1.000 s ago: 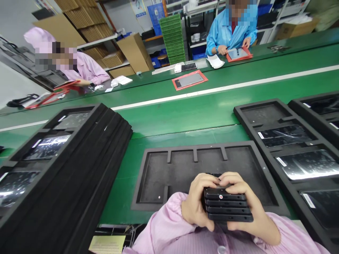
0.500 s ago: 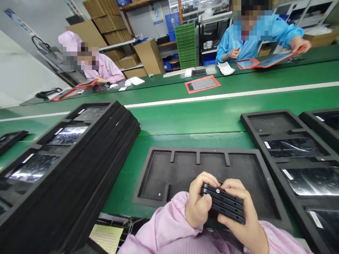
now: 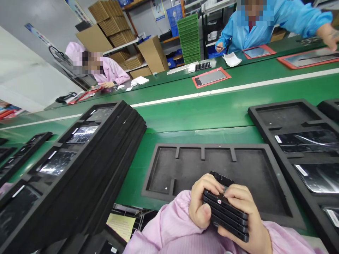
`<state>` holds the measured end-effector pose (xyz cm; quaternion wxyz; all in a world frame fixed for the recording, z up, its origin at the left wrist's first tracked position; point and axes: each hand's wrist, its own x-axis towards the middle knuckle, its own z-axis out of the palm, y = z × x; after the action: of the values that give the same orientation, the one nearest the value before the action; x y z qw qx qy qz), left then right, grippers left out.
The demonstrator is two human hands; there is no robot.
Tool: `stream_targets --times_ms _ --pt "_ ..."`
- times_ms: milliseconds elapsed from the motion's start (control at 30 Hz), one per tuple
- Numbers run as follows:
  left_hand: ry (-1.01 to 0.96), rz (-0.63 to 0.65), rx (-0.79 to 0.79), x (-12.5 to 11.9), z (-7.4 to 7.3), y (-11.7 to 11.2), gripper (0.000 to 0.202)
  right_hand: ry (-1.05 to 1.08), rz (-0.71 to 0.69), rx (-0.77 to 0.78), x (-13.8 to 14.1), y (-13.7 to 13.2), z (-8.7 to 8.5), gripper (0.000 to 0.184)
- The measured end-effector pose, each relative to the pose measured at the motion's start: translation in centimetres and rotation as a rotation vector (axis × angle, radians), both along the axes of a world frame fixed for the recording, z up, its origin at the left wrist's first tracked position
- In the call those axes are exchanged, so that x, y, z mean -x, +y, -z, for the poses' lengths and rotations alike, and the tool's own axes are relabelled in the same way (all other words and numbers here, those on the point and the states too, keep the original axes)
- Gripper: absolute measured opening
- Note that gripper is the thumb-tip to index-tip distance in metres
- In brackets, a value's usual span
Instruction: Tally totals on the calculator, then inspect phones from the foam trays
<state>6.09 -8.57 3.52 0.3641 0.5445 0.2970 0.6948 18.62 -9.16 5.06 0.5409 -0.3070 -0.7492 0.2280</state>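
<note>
A stack of several black phone-like housings (image 3: 225, 211) is held between both hands, low in front of my body. Closed round its left end is my left hand (image 3: 202, 203), thumb along the near side and fingers over the top. My right hand (image 3: 247, 215) grips the right end, fingers on top and thumb underneath. A small white-and-red round sticker shows on the uppermost housing. Beneath and beyond the hands lies a black foam tray (image 3: 182, 173) with shallow dividers; nothing sits in its visible part.
A tall stack of black foam trays (image 3: 106, 151) with screens stands left. Another foam tray (image 3: 287, 155) with screens lies right. Across the green conveyor (image 3: 185, 113) sit two people, one in pink (image 3: 116, 68), one in blue (image 3: 243, 35). A grey panel on a red sheet (image 3: 212, 77) lies there.
The view has shifted slightly. The stack in my hands is tilted more, showing more of its top. The person in blue has laid down the red-edged sheet and reaches right.
</note>
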Motion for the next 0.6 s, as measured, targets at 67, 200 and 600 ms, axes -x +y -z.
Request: stream_targets --times_ms 67,200,600 --pt "0.003 0.004 -0.011 0.0 0.0 -0.1 0.034 0.003 -0.012 0.004 0.0 -0.1 0.1 0.035" --pt "-0.007 0.014 -0.019 0.1 0.0 -0.1 0.034 0.015 -0.034 0.010 0.0 -0.1 0.2 0.038" --pt "0.127 -0.064 0.112 -0.2 0.6 -0.6 0.042 0.081 -0.116 0.078 -0.7 1.4 0.3 0.036"
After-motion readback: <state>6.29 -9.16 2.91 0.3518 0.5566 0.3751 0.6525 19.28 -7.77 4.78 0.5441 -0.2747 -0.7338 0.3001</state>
